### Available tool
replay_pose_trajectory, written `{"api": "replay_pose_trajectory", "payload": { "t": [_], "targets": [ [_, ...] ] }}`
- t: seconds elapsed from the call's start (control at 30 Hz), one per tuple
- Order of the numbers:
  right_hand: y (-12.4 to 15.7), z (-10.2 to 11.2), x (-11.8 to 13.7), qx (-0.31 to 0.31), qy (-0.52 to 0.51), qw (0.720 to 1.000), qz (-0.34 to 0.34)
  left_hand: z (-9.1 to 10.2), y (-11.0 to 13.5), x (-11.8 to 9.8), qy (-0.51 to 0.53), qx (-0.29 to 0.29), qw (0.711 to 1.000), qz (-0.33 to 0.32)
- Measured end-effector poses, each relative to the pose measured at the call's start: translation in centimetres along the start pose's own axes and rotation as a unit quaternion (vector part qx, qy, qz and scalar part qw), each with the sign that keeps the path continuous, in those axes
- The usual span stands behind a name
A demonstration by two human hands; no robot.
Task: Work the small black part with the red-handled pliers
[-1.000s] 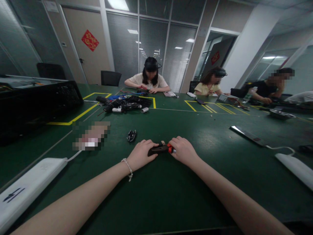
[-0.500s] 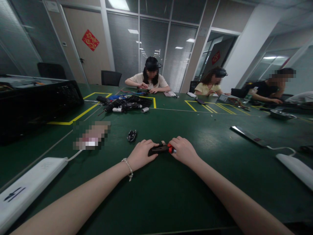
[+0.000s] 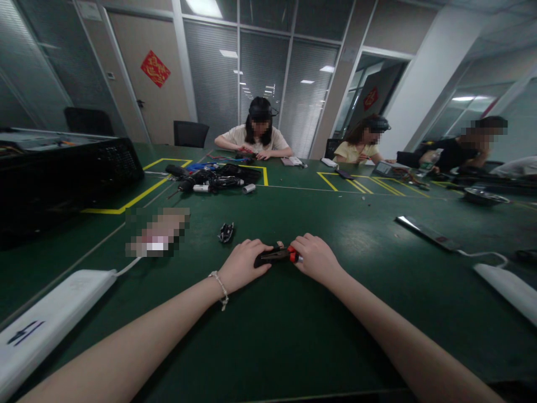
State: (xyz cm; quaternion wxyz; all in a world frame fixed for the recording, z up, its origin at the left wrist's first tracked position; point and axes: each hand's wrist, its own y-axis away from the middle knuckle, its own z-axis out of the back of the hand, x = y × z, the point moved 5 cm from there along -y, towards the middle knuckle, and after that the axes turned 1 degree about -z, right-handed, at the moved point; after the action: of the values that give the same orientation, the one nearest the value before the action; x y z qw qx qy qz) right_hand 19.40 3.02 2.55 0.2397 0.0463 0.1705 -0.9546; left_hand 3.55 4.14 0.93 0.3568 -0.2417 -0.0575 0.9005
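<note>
A small black tool with a red end (image 3: 274, 256) lies across the green table (image 3: 268, 336) between my hands. My left hand (image 3: 241, 266) is curled over its black left end, fingers closed on it. My right hand (image 3: 314, 258) grips the red right end, fingers bent round it. A bead bracelet (image 3: 220, 288) sits on my left wrist. A small black clip-like part (image 3: 225, 232) lies on the table just beyond my left hand, untouched.
A white power bank (image 3: 46, 322) with a cable lies near left; another white device (image 3: 509, 291) with a cable and a dark flat slab (image 3: 423, 232) lie right. A black case (image 3: 62, 173) stands far left. Tools (image 3: 210, 179) are piled mid-table. Three people sit opposite.
</note>
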Motion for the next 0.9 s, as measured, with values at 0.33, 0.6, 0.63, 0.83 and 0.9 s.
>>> {"api": "replay_pose_trajectory", "payload": {
  "t": [0.33, 0.6, 0.63, 0.83, 0.9],
  "targets": [
    [-0.01, -0.12, 0.07, 0.005, -0.002, 1.000, -0.004, 0.13, 0.04, -0.04, 0.004, 0.015, 1.000, 0.014],
    [-0.02, 0.00, 0.20, 0.009, -0.007, 1.000, -0.005, 0.05, 0.16, 0.10, 0.003, 0.009, 1.000, 0.005],
    [-0.02, 0.04, 0.20, 0.009, -0.008, 1.000, -0.005, 0.06, 0.18, 0.11, 0.003, 0.009, 1.000, 0.005],
    [0.00, 0.00, 0.05, 0.004, -0.001, 1.000, -0.002, 0.10, 0.12, -0.07, 0.000, 0.002, 1.000, 0.000],
    [0.03, -0.07, -0.01, 0.001, -0.002, 1.000, -0.004, 0.04, 0.06, -0.05, 0.000, 0.002, 1.000, 0.000]
  ]
}}
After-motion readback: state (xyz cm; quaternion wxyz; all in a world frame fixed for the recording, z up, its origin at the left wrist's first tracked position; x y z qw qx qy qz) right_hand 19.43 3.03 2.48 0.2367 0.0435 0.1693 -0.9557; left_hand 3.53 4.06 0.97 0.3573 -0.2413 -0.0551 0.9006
